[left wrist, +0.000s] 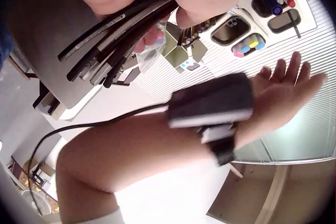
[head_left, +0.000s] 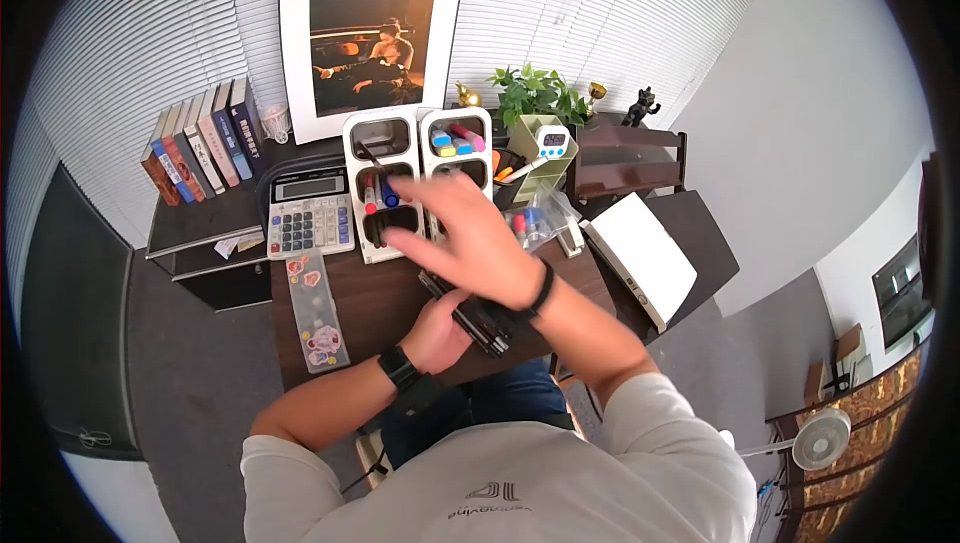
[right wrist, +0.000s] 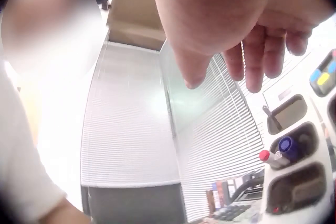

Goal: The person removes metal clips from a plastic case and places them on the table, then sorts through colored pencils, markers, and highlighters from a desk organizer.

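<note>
My left hand [head_left: 438,333] grips a bundle of several slim black pens [head_left: 487,331] low over the front of the desk. In the left wrist view the pens [left wrist: 113,40] fan out from under the palm. My right hand [head_left: 475,238] is raised above, fingers extended and holding nothing, overlapping a white compartment organizer [head_left: 381,160] in the head view. The right wrist view shows this hand [right wrist: 226,19] beside the organizer. A blue marker [right wrist: 289,148] and a red-capped marker [right wrist: 266,155] stand in its middle compartment, and a dark stick leans in the compartment behind.
A second organizer with highlighters [head_left: 458,141] adjoins the first. Left of them lie a calculator [head_left: 308,218] and a stickered pencil case [head_left: 318,313]. To the right are a clear bag [head_left: 545,218], a green holder with a timer [head_left: 551,141] and a white box [head_left: 645,253].
</note>
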{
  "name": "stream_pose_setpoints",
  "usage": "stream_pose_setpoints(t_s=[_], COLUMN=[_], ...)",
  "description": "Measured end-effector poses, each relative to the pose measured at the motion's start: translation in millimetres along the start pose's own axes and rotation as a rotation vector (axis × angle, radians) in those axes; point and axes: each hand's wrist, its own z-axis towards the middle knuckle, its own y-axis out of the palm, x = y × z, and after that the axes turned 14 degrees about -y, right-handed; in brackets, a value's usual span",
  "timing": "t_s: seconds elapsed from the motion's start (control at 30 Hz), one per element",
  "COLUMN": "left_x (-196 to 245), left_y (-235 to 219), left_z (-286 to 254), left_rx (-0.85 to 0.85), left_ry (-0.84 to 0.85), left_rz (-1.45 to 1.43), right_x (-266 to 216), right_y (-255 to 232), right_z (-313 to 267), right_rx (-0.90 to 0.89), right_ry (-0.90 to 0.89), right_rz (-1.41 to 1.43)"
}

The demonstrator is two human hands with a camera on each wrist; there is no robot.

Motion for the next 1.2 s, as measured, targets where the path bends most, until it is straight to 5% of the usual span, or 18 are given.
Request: stream_pose_setpoints(t_s=[0.1, 0.27, 0.4, 0.47, 0.63, 0.73, 0.83, 1.0, 1.2], left_x=[-3.4, -5.3, -9.1, -9.5, -5.8, -4.7, -4.0, -2.8, -5.4], left_y=[-6.4, 0.0, 2.8, 2.0, -3.5, -2.9, 1.3, -9.1, -8.1], left_z=[2.8, -0.7, -2.0, -2.3, 1.2, 1.2, -1.1, -0.1, 4.5], left_rx=[-0.026, 0.121, 0.119, 0.109, 0.099, 0.074, 0.135, 0.005, 0.04], left_ry=[0.073, 0.044, 0.015, 0.017, 0.069, 0.036, -0.003, 0.006, 0.029], left_rz=[0.102, -0.052, -0.02, 0.004, -0.028, -0.05, -0.035, -0.052, -0.017], right_x=[-32.3, -65.5, -74.5, -61.2, -55.1, -50.6, -37.5, 6.6, 41.5], right_y=[-39.9, -35.7, -40.6, -41.4, -64.1, -77.7, -76.6, -19.9, 28.4], right_z=[-75.7, -178.7, -194.0, -197.7, -165.9, -129.3, -79.7, 4.1, 24.5], right_rx=[-0.075, -0.041, -0.042, -0.036, 0.157, 0.339, 0.297, 0.202, 0.076], right_ry=[0.292, 0.778, 0.855, 0.643, 0.708, 0.48, 0.244, 0.229, 0.168], right_rz=[0.242, 0.13, 0.151, 0.053, -0.016, 0.116, 0.177, 0.113, -0.027])
